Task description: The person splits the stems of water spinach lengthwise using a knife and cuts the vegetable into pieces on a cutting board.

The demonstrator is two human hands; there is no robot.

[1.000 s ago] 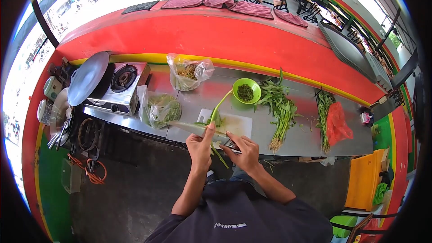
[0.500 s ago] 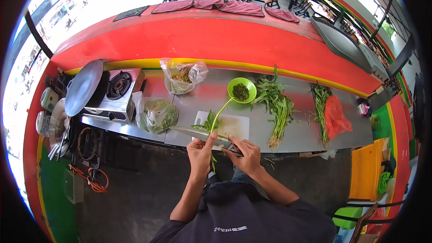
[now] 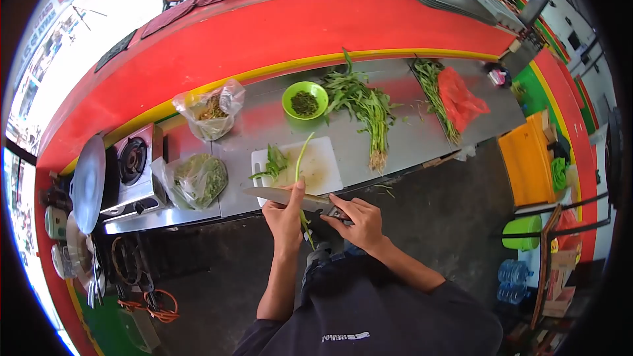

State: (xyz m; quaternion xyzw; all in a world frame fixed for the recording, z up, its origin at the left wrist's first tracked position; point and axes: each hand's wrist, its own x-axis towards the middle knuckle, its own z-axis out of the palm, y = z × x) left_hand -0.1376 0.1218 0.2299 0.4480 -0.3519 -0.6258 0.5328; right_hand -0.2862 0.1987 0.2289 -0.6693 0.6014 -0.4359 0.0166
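Note:
My right hand (image 3: 358, 219) grips the handle of a large knife (image 3: 277, 194), its blade pointing left. My left hand (image 3: 284, 221) is closed on a long green stem (image 3: 302, 155), thumb up against it, with the blade lying across at the stem. The stem's lower end hangs below my hand. Beyond the hands lies a white cutting board (image 3: 323, 163) with cut green leaves (image 3: 273, 162) on its left part. Behind the board stands a green bowl (image 3: 321, 97) of dark chopped bits. A bunch of leafy greens with roots (image 3: 376, 125) lies to its right.
Two plastic bags of greens, one in front (image 3: 198, 181) and one behind (image 3: 214, 111), sit on the steel counter left of the board. Further left is a gas stove (image 3: 135, 165). A red plastic bag (image 3: 459, 99) lies at the right beside another bunch of greens (image 3: 432, 89).
My view has turned and tilted down, so the counter appears shifted left and up. Both hands keep hold of the knife and stem; the stem's upper part looks shorter above my left hand.

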